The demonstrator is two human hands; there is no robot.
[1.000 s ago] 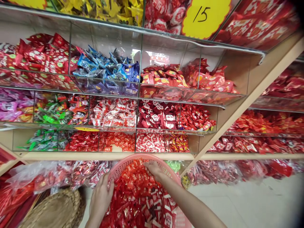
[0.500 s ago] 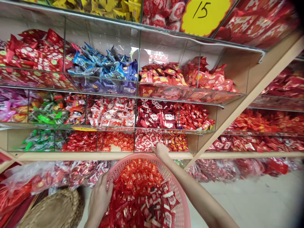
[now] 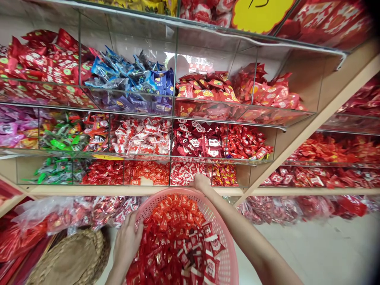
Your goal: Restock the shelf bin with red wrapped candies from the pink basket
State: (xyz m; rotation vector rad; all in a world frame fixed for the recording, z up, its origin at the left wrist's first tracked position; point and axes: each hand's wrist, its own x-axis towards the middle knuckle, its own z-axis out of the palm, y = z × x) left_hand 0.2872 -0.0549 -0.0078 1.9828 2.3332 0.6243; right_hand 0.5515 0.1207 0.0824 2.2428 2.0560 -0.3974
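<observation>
A pink perforated plastic basket [image 3: 228,241], filled with red, orange and red-and-white wrapped candies [image 3: 172,245], is held against the front of the lowest shelf. My left hand [image 3: 127,239] grips its left rim, the thumb lying over the inner side. Past the basket's far rim, my right hand [image 3: 202,183] is at the front edge of a bottom-shelf bin of small red-and-white candies [image 3: 184,172]. Its fingers look curled, and whatever they may hold is hidden. Just right of that hand is a bin of red-and-yellow candies [image 3: 224,174].
Glass-fronted shelves [image 3: 142,109] hold several bins of red, blue and green packets. A slanting wooden upright [image 3: 299,122] divides them from more shelves at right. Bagged candies [image 3: 273,209] lie underneath. A woven basket [image 3: 71,257] sits lower left, and pale floor [image 3: 311,245] shows at right.
The view has shifted slightly, so the upper shelves sit a little higher. My right hand stays at the same bin, its fingers showing less. My left hand keeps the basket's rim.
</observation>
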